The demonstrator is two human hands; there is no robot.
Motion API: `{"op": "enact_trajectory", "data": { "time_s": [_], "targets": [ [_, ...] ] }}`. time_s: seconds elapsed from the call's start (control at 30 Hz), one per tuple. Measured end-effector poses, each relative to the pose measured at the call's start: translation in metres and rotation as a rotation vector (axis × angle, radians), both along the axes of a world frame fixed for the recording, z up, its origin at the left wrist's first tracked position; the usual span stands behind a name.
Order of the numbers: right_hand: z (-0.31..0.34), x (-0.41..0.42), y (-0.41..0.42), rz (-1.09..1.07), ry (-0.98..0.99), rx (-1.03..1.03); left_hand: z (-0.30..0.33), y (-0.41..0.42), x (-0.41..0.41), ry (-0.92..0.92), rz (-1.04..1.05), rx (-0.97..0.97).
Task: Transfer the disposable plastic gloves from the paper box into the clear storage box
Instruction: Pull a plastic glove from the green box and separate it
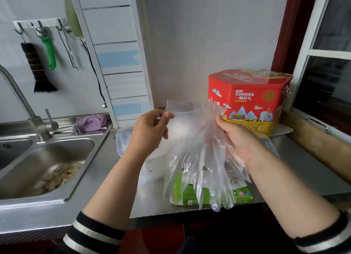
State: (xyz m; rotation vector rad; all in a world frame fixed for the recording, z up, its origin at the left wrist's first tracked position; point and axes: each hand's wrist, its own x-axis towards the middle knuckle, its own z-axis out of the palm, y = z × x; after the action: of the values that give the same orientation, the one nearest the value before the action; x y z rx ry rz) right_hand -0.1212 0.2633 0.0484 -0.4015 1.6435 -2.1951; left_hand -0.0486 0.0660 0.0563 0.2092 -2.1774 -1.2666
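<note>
Clear plastic gloves [199, 149] hang between both hands, left hand [150, 130] pinching a cuff, right hand [237, 138] gripping the bunch, above the paper box [212, 195]; the clear storage box [123, 139] lies just beyond, far-left, nearer the left hand.

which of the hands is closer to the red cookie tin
Right. The right hand grips the gloves just in front of the red cookie tin; the left hand pinches their far edge, well off to the tin's left.
</note>
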Motion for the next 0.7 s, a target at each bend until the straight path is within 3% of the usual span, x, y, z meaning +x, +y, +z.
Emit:
{"op": "enact_trajectory", "data": {
  "time_s": [0.17, 0.3, 0.37, 0.43, 0.5, 0.6, 0.7],
  "targets": [
    [0.006, -0.016, -0.003, -0.036, -0.175, -0.059, 0.002, -0.023, 0.003, 0.01, 0.082, 0.085],
    [0.031, -0.034, -0.009, -0.212, -0.064, -0.163, 0.0, -0.046, 0.014, 0.063, 0.164, 0.178],
    [0.051, -0.041, -0.019, -0.421, 0.142, -0.206, -0.004, -0.059, 0.022, 0.127, 0.207, 0.209],
    [0.072, -0.04, -0.037, -0.641, 0.486, -0.136, -0.009, -0.072, 0.033, 0.196, 0.257, 0.237],
    [0.087, -0.031, -0.061, -0.707, 0.841, -0.094, -0.014, -0.084, 0.044, 0.252, 0.309, 0.283],
    [0.074, -0.017, -0.108, -0.633, 1.243, 0.061, -0.016, -0.105, 0.067, 0.342, 0.388, 0.365],
    [0.032, -0.016, -0.154, -0.401, 1.538, 0.473, -0.015, -0.123, 0.093, 0.421, 0.449, 0.419]
  ]
}}
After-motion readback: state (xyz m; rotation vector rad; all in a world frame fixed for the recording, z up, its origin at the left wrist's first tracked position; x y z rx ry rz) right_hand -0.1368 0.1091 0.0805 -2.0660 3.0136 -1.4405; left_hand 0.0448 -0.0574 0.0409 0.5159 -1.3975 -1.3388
